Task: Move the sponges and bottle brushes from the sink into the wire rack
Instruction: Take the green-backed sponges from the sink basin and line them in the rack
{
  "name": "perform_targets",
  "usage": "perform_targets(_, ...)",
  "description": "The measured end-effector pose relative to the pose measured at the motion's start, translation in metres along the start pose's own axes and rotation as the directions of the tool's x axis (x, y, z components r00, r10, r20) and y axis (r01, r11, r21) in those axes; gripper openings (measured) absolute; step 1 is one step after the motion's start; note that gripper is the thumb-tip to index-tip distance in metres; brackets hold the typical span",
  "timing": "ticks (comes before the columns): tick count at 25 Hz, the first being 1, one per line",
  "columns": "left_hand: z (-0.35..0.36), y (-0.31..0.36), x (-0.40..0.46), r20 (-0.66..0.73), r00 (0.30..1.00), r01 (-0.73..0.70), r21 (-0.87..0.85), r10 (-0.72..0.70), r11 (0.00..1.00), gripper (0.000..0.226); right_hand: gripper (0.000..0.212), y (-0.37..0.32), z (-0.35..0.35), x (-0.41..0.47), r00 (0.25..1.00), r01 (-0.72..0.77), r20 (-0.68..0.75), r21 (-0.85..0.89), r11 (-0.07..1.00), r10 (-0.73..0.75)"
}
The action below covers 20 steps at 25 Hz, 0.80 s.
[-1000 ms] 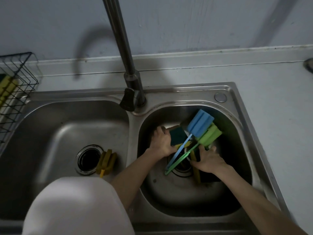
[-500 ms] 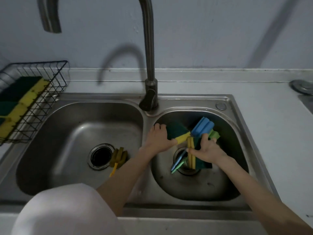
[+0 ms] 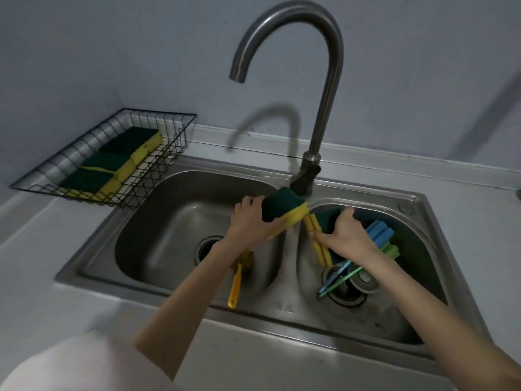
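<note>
My left hand (image 3: 249, 221) grips a green-and-yellow sponge (image 3: 283, 211) above the divider between the two basins. My right hand (image 3: 348, 235) holds a stack of green-and-yellow sponges (image 3: 320, 232) on edge over the right basin (image 3: 408, 306). Behind that hand lie a blue-headed brush (image 3: 379, 231) and a green-headed brush (image 3: 392, 251), their thin handles crossing the drain. A yellow bottle brush (image 3: 236, 286) lies in the left basin (image 3: 158, 244), partly under my left forearm. The black wire rack (image 3: 174, 136) at the back left holds three green-and-yellow sponges (image 3: 112, 162).
A tall curved steel faucet (image 3: 324, 108) rises behind the divider, just beyond the lifted sponge. A drain strainer (image 3: 363, 279) sits in the right basin. Grey countertop (image 3: 56, 306) surrounds the sink, and a wall stands behind.
Both hands have risen out of the right basin with their sponges; the left hand has moved left to the divider. The view has tilted up, bringing the rack fully into sight.
</note>
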<state>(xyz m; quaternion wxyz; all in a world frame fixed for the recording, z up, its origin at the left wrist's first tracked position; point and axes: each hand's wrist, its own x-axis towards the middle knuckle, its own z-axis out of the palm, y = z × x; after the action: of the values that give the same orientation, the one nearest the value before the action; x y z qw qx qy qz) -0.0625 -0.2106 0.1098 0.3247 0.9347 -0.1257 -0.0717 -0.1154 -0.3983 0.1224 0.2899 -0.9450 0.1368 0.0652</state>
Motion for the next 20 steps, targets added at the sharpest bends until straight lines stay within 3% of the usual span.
perform_targets(3, -0.036, -0.028, -0.008, -0.057, 0.998, 0.011, -0.099, -0.017, 0.995, 0.066, 0.074, -0.04, 0.011, 0.0, 0.994, 0.101, -0.031, -0.01, 0.995, -0.102)
perform_targets(10, -0.124, -0.097, -0.017, -0.214, 0.977, -0.035, -0.14, 0.004, 0.99, 0.058, 0.08, -0.146, 0.046, 0.009, 0.948, 0.302, -0.093, -0.04, 0.953, -0.304)
perform_targets(20, -0.233, -0.205, 0.01, -0.34, 0.94, -0.082, -0.134, 0.032, 0.988, 0.056, 0.075, -0.281, 0.095, 0.052, 0.905, 0.399, -0.124, -0.083, 0.913, -0.407)
